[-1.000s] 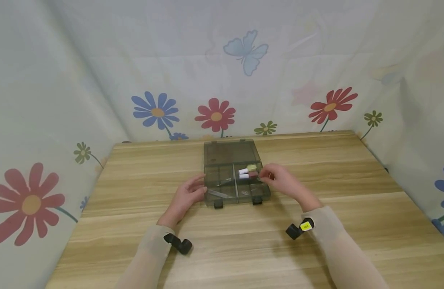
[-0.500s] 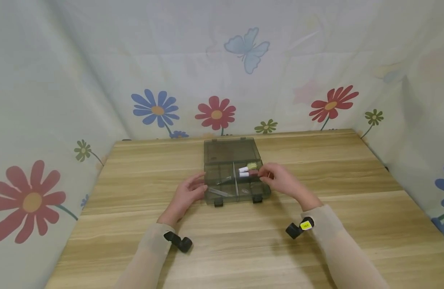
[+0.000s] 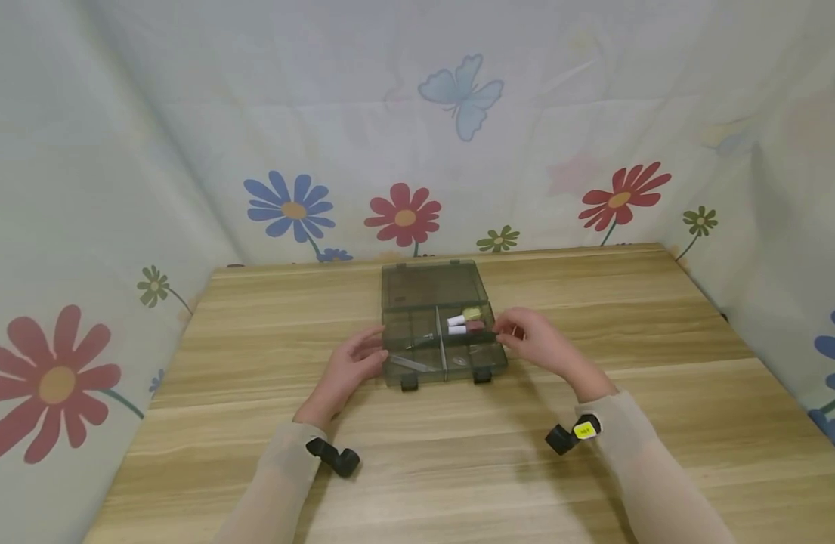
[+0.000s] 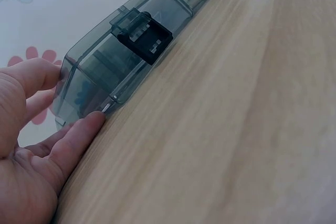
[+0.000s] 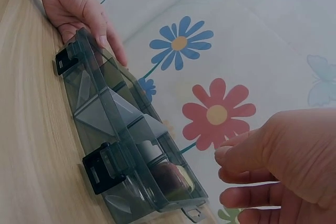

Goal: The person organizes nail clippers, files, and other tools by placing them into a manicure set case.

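Observation:
A smoky see-through divided box [image 3: 434, 285] lies on the table with its lid laid back. In its right part are two small nail polish bottles with white caps, one yellow-green [image 3: 472, 313] and one dark red [image 3: 475, 327]. A slim pointed tool [image 3: 419, 341] and a pale flat strip [image 3: 412, 364] sit in left compartments. My left hand [image 3: 349, 369] rests its fingertips and thumb against the box's left end. Beside the right end, my right hand [image 3: 541, 344] has loosely bent fingers; the right wrist view shows them apart from the box, holding nothing.
Two black latches, one being the left latch [image 3: 409, 383], hang at the box's front edge. A small clear piece [image 3: 460, 361] lies in the front right compartment. The wooden table [image 3: 417, 461] reaches back to a flower-printed cloth [image 3: 308, 113].
My right hand has drawn slightly right, away from the box's right end beside the dark red bottle. My left hand stays against the left end.

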### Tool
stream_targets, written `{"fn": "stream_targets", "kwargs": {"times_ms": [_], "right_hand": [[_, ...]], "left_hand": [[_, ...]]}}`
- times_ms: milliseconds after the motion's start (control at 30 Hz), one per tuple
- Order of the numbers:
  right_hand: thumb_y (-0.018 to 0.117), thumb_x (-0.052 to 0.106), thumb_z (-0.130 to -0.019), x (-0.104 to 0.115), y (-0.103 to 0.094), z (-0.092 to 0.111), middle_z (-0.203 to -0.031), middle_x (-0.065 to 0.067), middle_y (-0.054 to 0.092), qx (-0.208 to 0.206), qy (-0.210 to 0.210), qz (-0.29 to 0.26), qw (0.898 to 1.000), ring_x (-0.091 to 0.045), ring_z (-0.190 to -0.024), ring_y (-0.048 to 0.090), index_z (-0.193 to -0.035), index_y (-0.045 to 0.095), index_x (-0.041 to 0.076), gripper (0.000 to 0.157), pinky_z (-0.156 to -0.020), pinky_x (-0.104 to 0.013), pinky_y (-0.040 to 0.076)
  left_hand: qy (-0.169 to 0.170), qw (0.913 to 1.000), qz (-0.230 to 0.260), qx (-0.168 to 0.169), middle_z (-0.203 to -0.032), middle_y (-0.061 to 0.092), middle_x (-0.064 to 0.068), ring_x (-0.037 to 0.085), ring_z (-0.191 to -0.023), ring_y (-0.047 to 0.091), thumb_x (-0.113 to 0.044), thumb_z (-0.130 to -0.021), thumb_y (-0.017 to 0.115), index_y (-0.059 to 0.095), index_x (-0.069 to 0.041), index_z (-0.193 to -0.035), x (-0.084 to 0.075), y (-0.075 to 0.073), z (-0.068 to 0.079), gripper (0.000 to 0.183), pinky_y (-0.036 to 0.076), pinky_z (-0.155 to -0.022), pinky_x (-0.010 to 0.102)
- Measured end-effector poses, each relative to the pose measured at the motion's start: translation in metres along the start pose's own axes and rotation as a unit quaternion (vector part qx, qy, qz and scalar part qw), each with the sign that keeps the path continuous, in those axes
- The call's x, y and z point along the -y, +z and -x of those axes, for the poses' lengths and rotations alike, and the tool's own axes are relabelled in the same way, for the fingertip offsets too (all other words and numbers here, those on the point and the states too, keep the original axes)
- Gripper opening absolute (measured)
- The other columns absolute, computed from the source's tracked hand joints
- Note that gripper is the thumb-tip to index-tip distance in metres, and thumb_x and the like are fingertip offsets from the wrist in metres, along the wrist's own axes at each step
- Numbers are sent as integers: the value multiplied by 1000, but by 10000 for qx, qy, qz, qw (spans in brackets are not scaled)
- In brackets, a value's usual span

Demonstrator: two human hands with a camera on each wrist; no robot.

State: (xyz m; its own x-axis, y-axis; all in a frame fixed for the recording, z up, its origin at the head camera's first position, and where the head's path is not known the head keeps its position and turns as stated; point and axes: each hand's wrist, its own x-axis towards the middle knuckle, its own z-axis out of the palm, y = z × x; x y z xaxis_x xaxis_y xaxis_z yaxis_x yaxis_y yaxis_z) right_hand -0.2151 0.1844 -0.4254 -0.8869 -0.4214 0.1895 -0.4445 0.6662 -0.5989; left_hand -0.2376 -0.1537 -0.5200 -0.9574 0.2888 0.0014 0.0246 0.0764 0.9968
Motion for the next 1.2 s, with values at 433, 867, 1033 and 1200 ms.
{"fn": "stream_targets", "kwargs": {"times_ms": [433, 867, 1033, 1200], "right_hand": [[63, 2, -87, -7, -7, 17, -84, -4, 60, -174, 72, 21, 9998, -15, -71, 53, -99, 65, 2, 12, -61, -31, 46], [63, 1, -87, -8, -10, 29, -84, -2, 60, -309, 4, 134, 9994, -13, -73, 53, -95, 65, 5, 10, -62, -30, 47], [62, 0, -87, -9, -11, 35, -83, 0, 59, -302, 97, 81, 9995, -13, -71, 53, -95, 65, 5, 10, -61, -28, 47], [62, 0, -87, -13, -16, 43, -83, 0, 59, -319, 176, 114, 9993, -13, -71, 53, -96, 64, 7, 12, -60, -28, 47]], "left_hand": [[-6, 10000, 48, 33, -133, 48, 15, 28, -117, 50, -25, -87, 67, 47, -15, -137, -2, 0, 0, 55, 51, -84, 35], [20, 10000, -27, 28, -130, 49, 17, 29, -112, 53, -25, -87, 67, 46, -14, -138, -2, 0, 0, 56, 52, -82, 35], [-46, 10000, -32, 38, -130, 50, 15, 27, -112, 53, -26, -87, 67, 46, -16, -138, -1, 1, 1, 56, 52, -82, 36], [-6, 10000, -66, 18, -129, 49, 16, 28, -111, 54, -26, -88, 66, 45, -15, -138, 0, 0, 0, 55, 52, -82, 35]]}}
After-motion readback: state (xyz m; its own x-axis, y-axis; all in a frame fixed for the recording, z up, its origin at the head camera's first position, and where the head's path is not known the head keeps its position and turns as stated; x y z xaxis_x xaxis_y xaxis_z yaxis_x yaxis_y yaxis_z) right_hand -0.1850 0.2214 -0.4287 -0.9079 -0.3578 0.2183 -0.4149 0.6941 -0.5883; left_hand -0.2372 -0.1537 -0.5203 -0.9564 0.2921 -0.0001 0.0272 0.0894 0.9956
